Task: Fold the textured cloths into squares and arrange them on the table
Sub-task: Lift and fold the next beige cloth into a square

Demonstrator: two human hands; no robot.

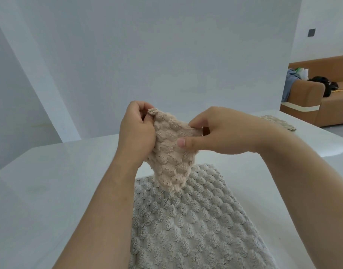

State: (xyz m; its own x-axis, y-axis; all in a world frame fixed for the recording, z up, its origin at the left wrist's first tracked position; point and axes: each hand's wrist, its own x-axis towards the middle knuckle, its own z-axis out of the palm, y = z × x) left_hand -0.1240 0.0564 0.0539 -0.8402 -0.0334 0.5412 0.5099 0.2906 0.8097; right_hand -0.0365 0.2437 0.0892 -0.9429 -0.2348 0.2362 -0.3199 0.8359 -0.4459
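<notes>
Beige and bobbled, the small cloth (171, 150) hung in the air above the white table (50, 191), held up by both hands. Its long axis ran roughly top to bottom, leaning a little: the upper corner pointed up and to the left, and the lower end drooped down to the right, where it met or nearly met the grey cloth (196, 220); which of the two could not be told. The left hand (136, 131) had its fingers curled in, pinching the top corner between thumb and fingertips. The right hand (223, 131) gripped the cloth's upper right edge, fingers bent round it and the thumb lying flat across the front. The grey cloth lay spread flat on the table near the person, its long axis running away from the near edge and slightly leftward. Another pale cloth (279, 123) lay flat at the table's far right. Beyond the table stood a brown sofa (310, 105) against the wall.
</notes>
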